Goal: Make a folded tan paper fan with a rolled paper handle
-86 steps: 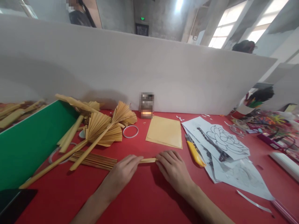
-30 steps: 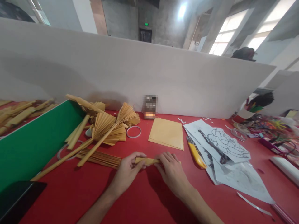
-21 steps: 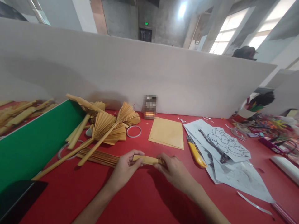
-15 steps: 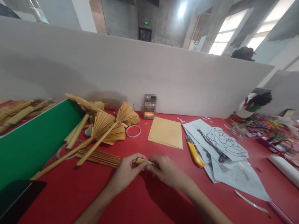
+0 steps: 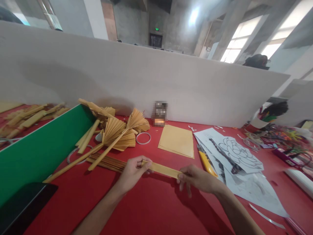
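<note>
A narrow folded strip of tan paper (image 5: pixel 163 169) stretches between my hands above the red table. My left hand (image 5: pixel 134 169) pinches its left end between thumb and fingers. At the right end, my right hand (image 5: pixel 195 178) grips it, with some fingers hanging loose below. Behind the strip lie flat tan paper sheets (image 5: pixel 176 141). Left of my left hand rests a pleated bundle of brown paper (image 5: pixel 107 163). Pleated paper fans on rolled paper handles (image 5: pixel 113 133) lie farther left, and a roll of tape (image 5: pixel 143 138) is near them.
A yellow utility knife (image 5: pixel 207 163) lies beside white sheets with a flower drawing (image 5: pixel 241 153) on the right. A green board (image 5: pixel 49 147) stands at left, near a black flat object (image 5: pixel 26 205). A white partition (image 5: pixel 127 75) closes off the back; a pen cup (image 5: pixel 256 122) stands far right.
My hands have moved apart, the right one to the right, so the paper strip between them now shows along its length. The view has shifted slightly.
</note>
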Demonstrator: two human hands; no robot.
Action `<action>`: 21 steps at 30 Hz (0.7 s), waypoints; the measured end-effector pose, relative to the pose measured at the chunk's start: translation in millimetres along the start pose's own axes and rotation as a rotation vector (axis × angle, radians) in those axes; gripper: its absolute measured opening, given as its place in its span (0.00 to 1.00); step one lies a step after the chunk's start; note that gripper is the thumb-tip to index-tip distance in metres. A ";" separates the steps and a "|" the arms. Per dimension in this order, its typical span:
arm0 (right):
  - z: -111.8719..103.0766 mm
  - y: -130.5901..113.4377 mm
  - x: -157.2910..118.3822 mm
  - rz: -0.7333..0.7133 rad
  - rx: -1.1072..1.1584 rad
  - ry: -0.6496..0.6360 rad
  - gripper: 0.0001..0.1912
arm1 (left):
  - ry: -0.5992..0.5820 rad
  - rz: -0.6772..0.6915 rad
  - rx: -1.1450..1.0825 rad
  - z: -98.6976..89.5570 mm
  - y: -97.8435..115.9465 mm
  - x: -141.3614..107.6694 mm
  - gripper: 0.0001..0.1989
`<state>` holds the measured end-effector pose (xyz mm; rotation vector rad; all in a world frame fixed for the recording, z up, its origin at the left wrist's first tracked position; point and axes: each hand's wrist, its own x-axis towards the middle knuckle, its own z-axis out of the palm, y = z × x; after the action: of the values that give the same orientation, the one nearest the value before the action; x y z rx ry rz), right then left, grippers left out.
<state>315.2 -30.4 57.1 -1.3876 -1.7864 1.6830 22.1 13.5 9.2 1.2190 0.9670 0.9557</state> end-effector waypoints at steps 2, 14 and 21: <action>-7.3 -0.4 -4.2 -0.019 0.022 0.065 0.24 | 0.024 -0.001 -0.022 3.7 2.9 -0.5 0.19; 29.2 -15.7 41.3 -0.355 0.383 0.616 0.22 | -0.360 -0.222 -0.062 20.9 10.9 -26.5 0.25; 64.2 -15.4 57.6 -0.373 0.489 0.532 0.23 | -0.280 -0.091 0.181 28.2 7.2 -24.8 0.23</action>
<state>231.7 -19.3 33.1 -1.0664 -1.1478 1.2760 40.9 -17.7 20.7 1.4056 0.8895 0.6152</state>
